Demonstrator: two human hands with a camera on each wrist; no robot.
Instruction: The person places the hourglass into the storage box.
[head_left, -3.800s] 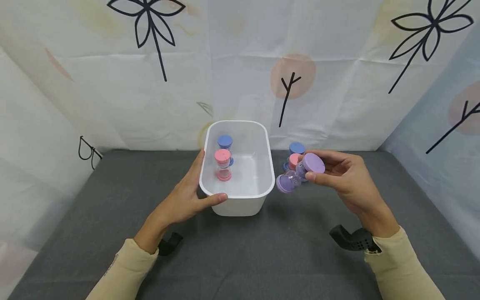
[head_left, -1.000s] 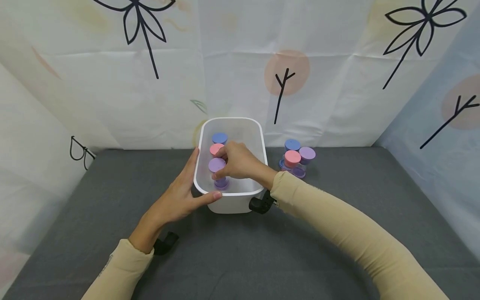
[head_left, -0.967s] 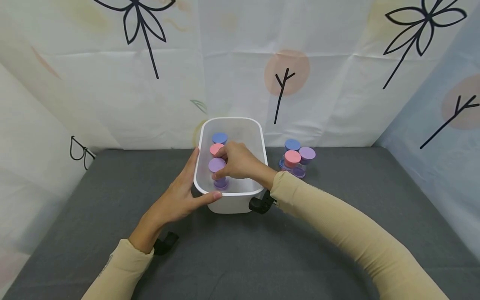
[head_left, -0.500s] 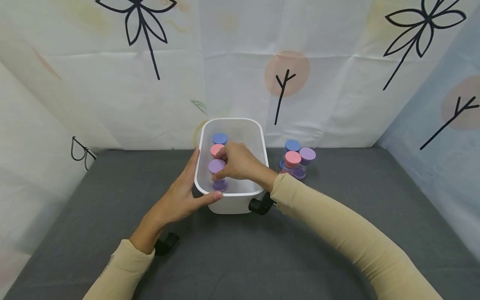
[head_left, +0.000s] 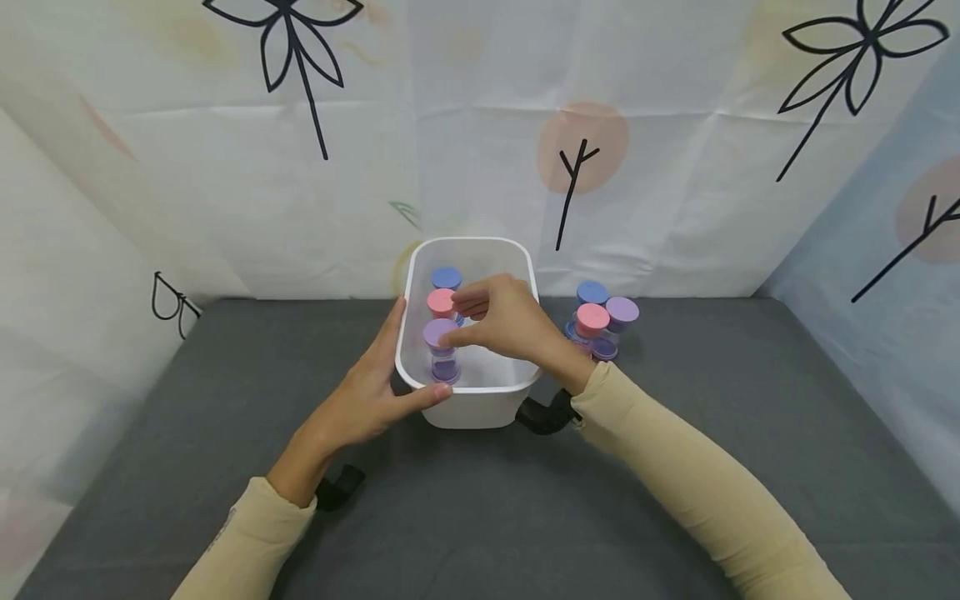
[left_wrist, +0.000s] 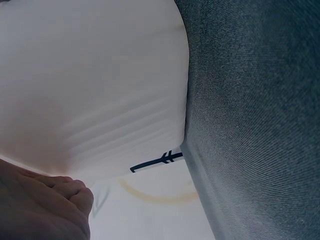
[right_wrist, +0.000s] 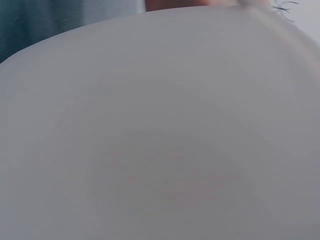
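Behind: one pale patterned cloth (head_left: 480, 125) rises beyond the white bin (head_left: 480, 410); the head view shows its flowers, the left wrist view only a low strip.
Worktop: dark grey (head_left: 480, 533), beneath the bin; the left wrist view brings out a ribbed weave.
Bin: one; the head view looks inside, the left wrist view shows an outer wall with faint parallel lines.
Hands: two; the left hand (head_left: 367, 393) is spread along the bin's left wall, thumb at its near rim; the right hand (head_left: 512, 321) is over the bin, fingers loosely parted, thumb at a purple lid, contact uncertain.
Timers: six; along the bin's left side, far to near, blue timer (head_left: 447, 277), pink timer (head_left: 441, 302), purple timer (head_left: 441, 350); grouped right of the bin, second blue (head_left: 592, 292), second pink (head_left: 592, 322), second purple (head_left: 622, 313).
Hidden: the second pink's base, partly, by the right wrist; the right wrist view is mostly blurred pale surface.
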